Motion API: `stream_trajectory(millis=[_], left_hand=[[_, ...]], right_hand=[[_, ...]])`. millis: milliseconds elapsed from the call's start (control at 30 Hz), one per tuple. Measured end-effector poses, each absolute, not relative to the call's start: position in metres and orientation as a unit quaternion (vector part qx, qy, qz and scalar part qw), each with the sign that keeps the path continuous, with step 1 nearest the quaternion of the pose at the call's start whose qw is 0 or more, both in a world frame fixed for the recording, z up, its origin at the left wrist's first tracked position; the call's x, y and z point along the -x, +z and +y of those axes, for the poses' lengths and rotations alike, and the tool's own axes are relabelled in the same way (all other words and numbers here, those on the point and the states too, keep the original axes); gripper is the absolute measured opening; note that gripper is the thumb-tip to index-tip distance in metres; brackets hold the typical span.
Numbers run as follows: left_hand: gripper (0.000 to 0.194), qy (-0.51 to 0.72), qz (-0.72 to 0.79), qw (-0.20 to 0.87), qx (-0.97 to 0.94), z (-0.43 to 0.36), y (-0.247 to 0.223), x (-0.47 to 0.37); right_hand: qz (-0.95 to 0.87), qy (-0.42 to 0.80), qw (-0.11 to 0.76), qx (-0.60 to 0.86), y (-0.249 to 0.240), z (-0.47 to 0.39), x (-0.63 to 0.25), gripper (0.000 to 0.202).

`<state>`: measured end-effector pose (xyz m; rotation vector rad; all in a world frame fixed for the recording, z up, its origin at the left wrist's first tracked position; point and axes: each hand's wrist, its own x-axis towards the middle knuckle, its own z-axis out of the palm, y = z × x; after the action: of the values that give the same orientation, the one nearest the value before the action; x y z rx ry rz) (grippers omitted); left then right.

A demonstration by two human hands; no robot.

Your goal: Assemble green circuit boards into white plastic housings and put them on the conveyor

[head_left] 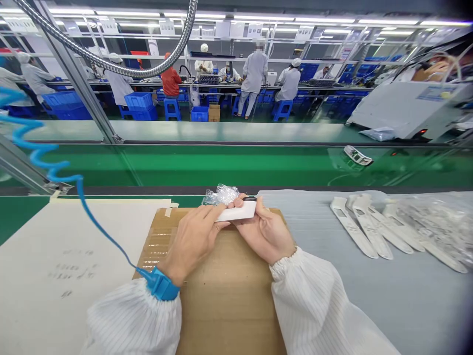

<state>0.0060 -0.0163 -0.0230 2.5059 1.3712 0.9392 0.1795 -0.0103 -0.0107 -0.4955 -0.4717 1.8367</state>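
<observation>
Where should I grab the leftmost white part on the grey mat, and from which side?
Probably by the rounded near end of the leftmost white part, coming from the left: its long left edge borders bare grey mat, while similar white parts crowd its right.

The held piece (239, 212) is white with a black patch, over plain brown cardboard (229, 291). I see white sleeves (314, 296) finely striped, a bright blue wristband (163, 286) with matching cord (79, 185), pale grey matting (391, 301), off-white parts (354, 229), a vivid green belt (221, 167), one red top (170, 80) among white coats (254, 72).
</observation>
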Motion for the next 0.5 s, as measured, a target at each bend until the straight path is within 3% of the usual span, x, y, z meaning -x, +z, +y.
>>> stream_trajectory(millis=[167,400,500], left_hand=[[0.031,0.312,0.460,0.197,-0.808,-0.020,-0.013,-0.006],[0.044,0.349,0.491,0.578,-0.551,-0.019,-0.005,-0.007],[0.040,0.362,0.462,0.626,-0.514,-0.020,-0.001,-0.007]], right_hand=[[-0.207,0.757,0.570,0.243,-0.018,-0.006,-0.176,0.028],[-0.327,0.733,0.534,0.266,-0.029,-0.002,-0.174,0.038],[-0.338,0.724,0.529,0.285,-0.029,-0.004,-0.175,0.036]])
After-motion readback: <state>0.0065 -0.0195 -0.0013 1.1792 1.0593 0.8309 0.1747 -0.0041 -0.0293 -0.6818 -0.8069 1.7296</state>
